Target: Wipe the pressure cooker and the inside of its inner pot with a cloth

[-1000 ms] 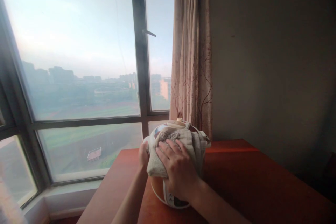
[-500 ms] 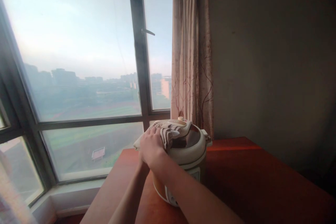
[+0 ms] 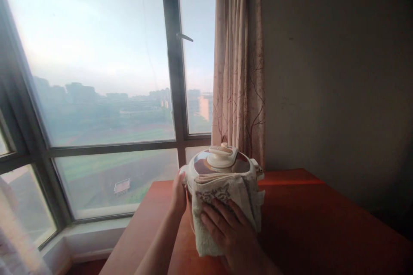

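A cream-coloured rice cooker (image 3: 190, 172) with a dark glossy lid and a raised lid handle (image 3: 222, 157) stands on the red-brown table. My left hand (image 3: 179, 193) is closed at the cooker's left side handle; its fingertips are partly hidden behind it. A folded light towel (image 3: 209, 240) with a dark pattern covers the front of the cooker, its upper edge just below the lid. My right hand (image 3: 227, 225) lies flat on the towel, fingers stretched out, pressing it against the cooker's front. The control panel is hidden under the towel.
The table (image 3: 306, 215) reaches out to the right of the cooker. A large window (image 3: 109, 73) with a dark frame and handle fills the left side. A beige curtain (image 3: 238, 60) hangs behind the cooker, beside a grey wall (image 3: 329, 73).
My right hand and the towel have moved from the lid's left rim down to the cooker's front. The towel is now spread out there. My left hand shows at the side handle.
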Demonstrator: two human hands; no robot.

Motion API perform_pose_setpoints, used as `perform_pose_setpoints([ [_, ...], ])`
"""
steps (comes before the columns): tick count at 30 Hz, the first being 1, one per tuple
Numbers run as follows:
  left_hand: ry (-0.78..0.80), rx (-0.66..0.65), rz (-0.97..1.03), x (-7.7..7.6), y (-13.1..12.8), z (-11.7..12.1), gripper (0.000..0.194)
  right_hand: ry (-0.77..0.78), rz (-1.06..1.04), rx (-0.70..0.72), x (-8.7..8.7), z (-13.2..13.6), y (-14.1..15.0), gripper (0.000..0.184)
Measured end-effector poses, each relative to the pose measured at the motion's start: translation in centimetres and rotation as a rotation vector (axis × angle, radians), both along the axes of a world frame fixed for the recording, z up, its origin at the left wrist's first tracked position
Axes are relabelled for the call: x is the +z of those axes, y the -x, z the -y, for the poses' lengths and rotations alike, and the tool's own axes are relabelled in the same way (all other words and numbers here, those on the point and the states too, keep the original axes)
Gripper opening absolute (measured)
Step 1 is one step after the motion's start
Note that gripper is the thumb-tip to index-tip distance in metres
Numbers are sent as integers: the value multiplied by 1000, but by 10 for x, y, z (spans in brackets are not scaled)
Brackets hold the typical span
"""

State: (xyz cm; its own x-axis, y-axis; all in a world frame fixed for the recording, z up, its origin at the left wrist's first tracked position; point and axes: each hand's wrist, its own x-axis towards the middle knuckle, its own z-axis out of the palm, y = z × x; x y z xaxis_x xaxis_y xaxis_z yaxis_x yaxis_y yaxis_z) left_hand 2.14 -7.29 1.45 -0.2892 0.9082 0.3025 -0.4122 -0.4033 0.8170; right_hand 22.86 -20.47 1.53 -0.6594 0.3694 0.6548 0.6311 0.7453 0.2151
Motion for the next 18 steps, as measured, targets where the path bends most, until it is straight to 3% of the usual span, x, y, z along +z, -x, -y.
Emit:
perform_pose_setpoints([
  [3, 21, -67, 47, 6, 0, -8, 43, -11, -69, -100, -10, -2, -24, 79],
  [6, 24, -141, 106, 3, -3, -6, 44, 29, -281, -196, -2, -14, -40, 81],
  [10, 17, -138, 118, -2, -4, -6, 46, 76, -608, -269, 29, -50, -60, 62],
  [15, -18, -144, 102, -2, -6, -10, 44, 392, -502, -380, 75, -109, -74, 49],
  [18, -11, -136, 106, -2, -6, -10, 44, 529, -455, -352, 97, -144, -76, 50],
])
